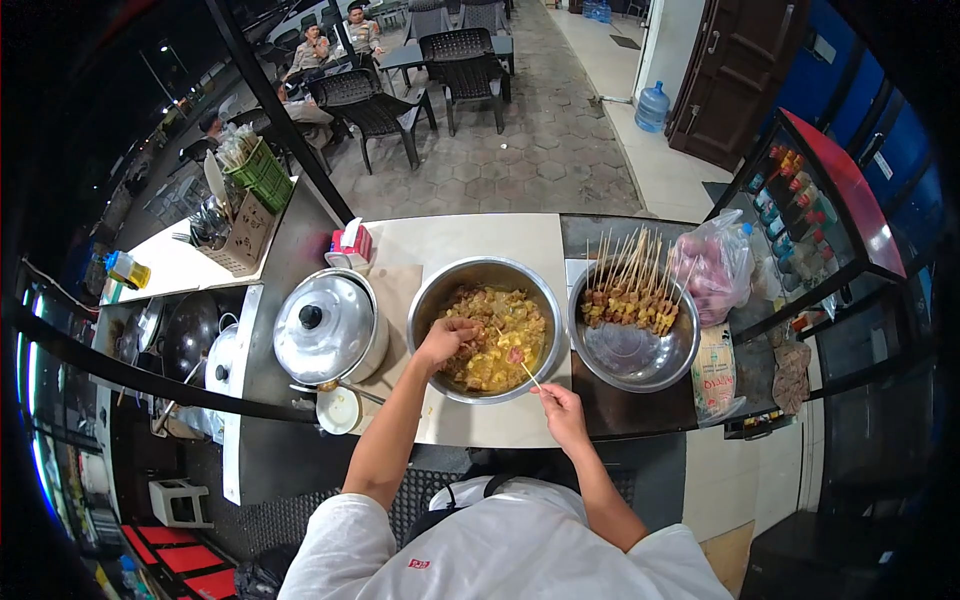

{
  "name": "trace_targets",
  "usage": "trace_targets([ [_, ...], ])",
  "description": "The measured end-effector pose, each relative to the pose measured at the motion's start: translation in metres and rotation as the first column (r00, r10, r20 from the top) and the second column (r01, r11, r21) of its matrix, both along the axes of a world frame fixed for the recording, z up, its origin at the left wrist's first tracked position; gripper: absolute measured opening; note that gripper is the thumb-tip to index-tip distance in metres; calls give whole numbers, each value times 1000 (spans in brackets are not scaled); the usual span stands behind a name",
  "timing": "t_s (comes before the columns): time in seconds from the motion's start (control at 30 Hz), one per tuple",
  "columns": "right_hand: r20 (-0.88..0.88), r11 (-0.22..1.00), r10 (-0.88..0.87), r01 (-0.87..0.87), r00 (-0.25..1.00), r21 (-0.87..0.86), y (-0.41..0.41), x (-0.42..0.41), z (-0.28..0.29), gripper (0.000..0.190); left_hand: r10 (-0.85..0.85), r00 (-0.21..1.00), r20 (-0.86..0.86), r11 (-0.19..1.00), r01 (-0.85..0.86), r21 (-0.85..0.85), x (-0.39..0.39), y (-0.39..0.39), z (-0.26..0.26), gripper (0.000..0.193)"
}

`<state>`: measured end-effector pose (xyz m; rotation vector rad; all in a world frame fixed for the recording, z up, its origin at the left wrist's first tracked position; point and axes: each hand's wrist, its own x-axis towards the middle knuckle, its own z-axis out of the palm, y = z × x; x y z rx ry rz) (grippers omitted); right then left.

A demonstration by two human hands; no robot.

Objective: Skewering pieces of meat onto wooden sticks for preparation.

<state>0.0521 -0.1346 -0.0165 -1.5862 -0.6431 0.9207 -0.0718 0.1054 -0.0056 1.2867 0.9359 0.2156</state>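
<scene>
A large steel bowl of yellow marinated meat pieces stands before me. My left hand is in the bowl's left part, fingertips at the meat; whether they hold a piece cannot be told. Over the bowl's near right rim, my right hand grips a thin wooden skewer, which points up and left with a reddish piece of meat near its far end. To the right, a second steel bowl holds many loaded meat skewers, their bare sticks pointing away from me.
A lidded aluminium pot stands left, beside a small white dish and a tissue pack. Right of the bowls lie a plastic bag of reddish contents and a pack of sticks. People sit beyond the counter among black chairs.
</scene>
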Motion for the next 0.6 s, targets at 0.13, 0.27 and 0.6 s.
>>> trace_targets([
  [0.13, -6, 998, 46, -46, 999, -36, 1, -3, -1, 18, 110, 983, 145, 971, -75, -225, -5, -4, -12, 27],
  [0.27, 2, 995, 68, -67, 998, -68, 2, -5, -3, 17, 124, 982, 140, 963, -85, -254, 2, -20, -3, 27],
  [0.6, 37, 999, 38, -37, 999, -18, -2, -5, -6, 18, 316, 936, 155, 940, -287, -184, 3, -26, -7, 37],
])
